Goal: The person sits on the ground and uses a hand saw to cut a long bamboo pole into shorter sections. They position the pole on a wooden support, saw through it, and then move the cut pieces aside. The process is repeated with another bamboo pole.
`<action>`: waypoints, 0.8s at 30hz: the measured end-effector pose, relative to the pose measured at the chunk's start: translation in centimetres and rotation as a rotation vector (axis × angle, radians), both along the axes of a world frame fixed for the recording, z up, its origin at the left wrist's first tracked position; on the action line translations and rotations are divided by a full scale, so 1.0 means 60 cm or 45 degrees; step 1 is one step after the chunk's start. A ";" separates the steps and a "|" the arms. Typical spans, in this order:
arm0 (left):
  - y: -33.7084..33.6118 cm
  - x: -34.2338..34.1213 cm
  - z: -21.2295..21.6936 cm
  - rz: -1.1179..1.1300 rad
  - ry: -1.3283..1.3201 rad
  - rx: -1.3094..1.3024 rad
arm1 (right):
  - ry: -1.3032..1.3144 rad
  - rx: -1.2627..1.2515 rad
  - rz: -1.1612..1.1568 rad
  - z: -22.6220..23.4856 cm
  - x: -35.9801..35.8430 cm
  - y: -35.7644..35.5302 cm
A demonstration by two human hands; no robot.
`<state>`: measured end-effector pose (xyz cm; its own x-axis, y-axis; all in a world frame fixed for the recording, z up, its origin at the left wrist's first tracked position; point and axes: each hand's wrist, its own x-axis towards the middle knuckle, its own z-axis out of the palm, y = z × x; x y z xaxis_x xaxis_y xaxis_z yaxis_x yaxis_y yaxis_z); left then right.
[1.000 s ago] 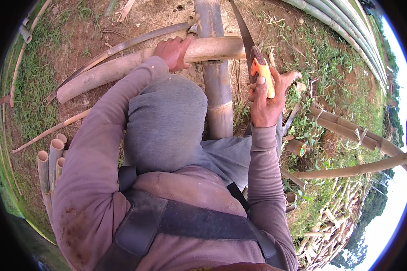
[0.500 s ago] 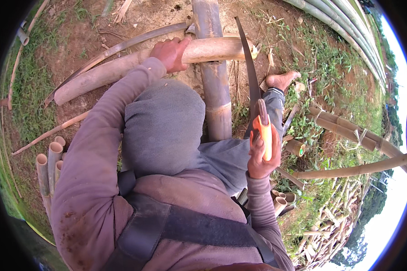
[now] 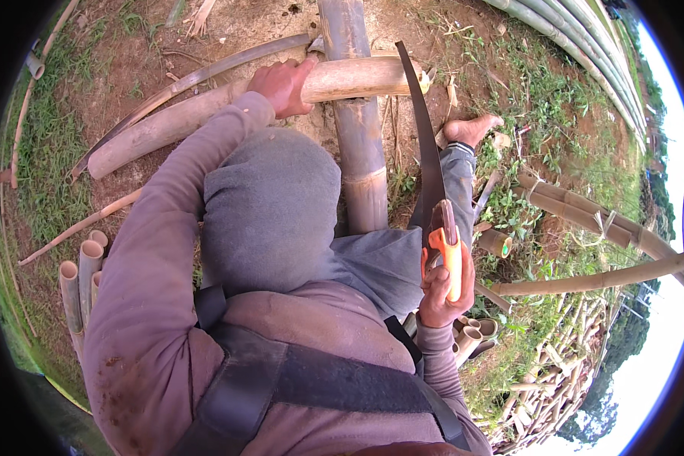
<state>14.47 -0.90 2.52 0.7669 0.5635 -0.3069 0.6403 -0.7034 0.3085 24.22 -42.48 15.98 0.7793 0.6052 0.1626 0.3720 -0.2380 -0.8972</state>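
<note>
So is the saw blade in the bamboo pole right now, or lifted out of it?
Out. The saw is held up in the right hand, its curved blade in the air beside the pole, which the left hand grips.

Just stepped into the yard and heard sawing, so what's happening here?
A person is working bamboo outdoors on bare ground. The left hand presses down on a pale bamboo pole lying across a thicker upright-running bamboo stem. The right hand grips the orange handle of a curved saw, its blade raised clear of the pole. A bare foot rests nearby, and cut bamboo tubes lie to the left.
</note>
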 end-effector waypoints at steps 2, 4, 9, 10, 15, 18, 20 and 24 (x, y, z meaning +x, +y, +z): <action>-0.002 0.000 -0.006 -0.002 -0.028 0.031 | -0.224 -0.035 0.055 -0.031 0.041 0.081; -0.007 0.008 0.011 -0.022 -0.039 0.010 | -0.428 -0.032 0.083 -0.063 0.112 0.219; 0.006 0.006 0.013 -0.046 -0.071 0.068 | -0.273 -0.036 0.049 -0.049 0.119 0.273; 0.012 0.001 0.013 -0.028 -0.061 0.064 | -0.386 -0.068 0.080 -0.031 0.097 0.229; 0.004 0.004 -0.006 0.009 0.011 -0.017 | 0.013 -0.208 0.026 0.026 0.008 -0.005; 0.002 0.003 0.001 0.019 0.017 0.016 | 0.046 -0.031 -0.012 -0.003 0.000 0.019; 0.002 0.003 -0.003 0.013 0.003 0.010 | -0.171 0.022 0.005 -0.060 0.064 0.138; 0.002 0.012 0.020 -0.011 -0.023 0.022 | -0.126 0.049 0.022 -0.067 0.136 0.299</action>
